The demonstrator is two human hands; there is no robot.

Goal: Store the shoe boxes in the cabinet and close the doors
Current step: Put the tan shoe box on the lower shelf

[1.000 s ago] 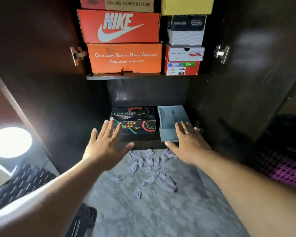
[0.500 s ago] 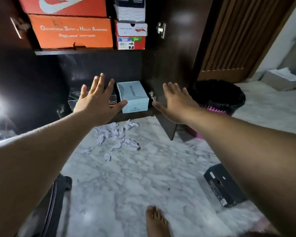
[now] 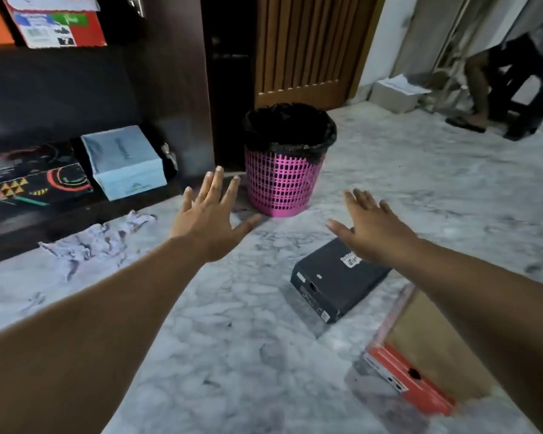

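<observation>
A black shoe box (image 3: 336, 280) lies on the marble floor right of centre. My right hand (image 3: 370, 230) hovers over its far corner, fingers spread and holding nothing. My left hand (image 3: 210, 214) is stretched out empty to the left of it, fingers straight. A tan and red shoe box (image 3: 420, 368) lies at the lower right, partly behind my right forearm. In the open cabinet at the left, a light blue box (image 3: 123, 161) and a black patterned box (image 3: 29, 186) sit on the bottom shelf. A red and white box (image 3: 60, 26) stands on the shelf above.
A pink basket with a black liner (image 3: 286, 164) stands by the cabinet's open right door (image 3: 176, 89). Crumpled paper scraps (image 3: 101, 236) lie on the floor before the cabinet. A white box (image 3: 395, 92) and a person's legs (image 3: 483, 79) are at the far right.
My view has swung right, away from the cabinet. Both hands have moved right with it, off the shelved boxes and toward the black box on the floor.
</observation>
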